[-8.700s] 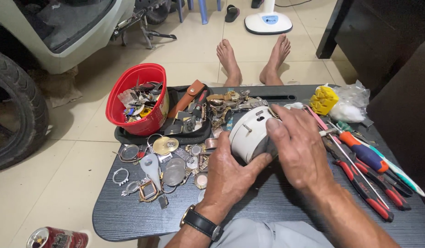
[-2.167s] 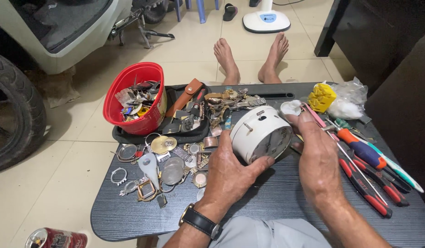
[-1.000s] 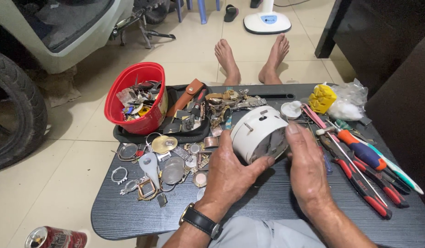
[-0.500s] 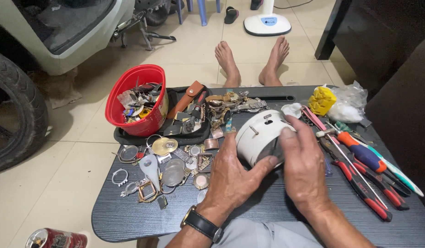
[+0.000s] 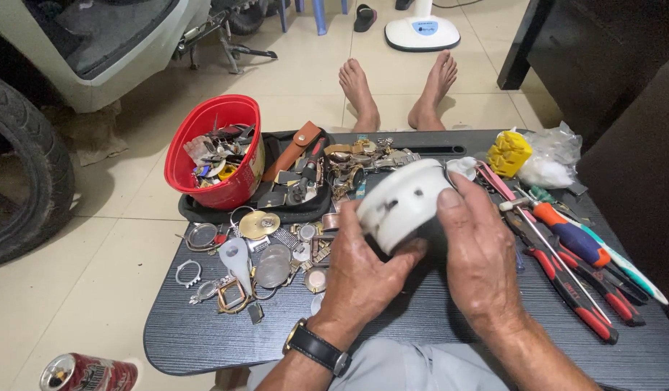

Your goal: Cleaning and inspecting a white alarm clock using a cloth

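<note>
Pale tiled floor (image 5: pixel 117 275); scooter body (image 5: pixel 95 43) and tyre (image 5: pixel 23 166) at left, white fan base (image 5: pixel 421 32) beyond two bare feet. Low dark desk (image 5: pixel 204 340), wood-grain top. On it: black tray (image 5: pixel 291 210) holding red basket (image 5: pixel 218 152) of small metal parts; screwdrivers and pliers (image 5: pixel 566 246) at right; loose watch cases and rings at left. White round casing (image 5: pixel 403 203) held just above desk centre. Left hand (image 5: pixel 360 271) grip wrapped under it; right hand (image 5: pixel 479 253) grip pressed on its side.

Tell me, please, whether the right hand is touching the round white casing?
Touching. The head view shows the right hand with its thumb pressed on the round white casing, while the left hand grips it from below.
</note>
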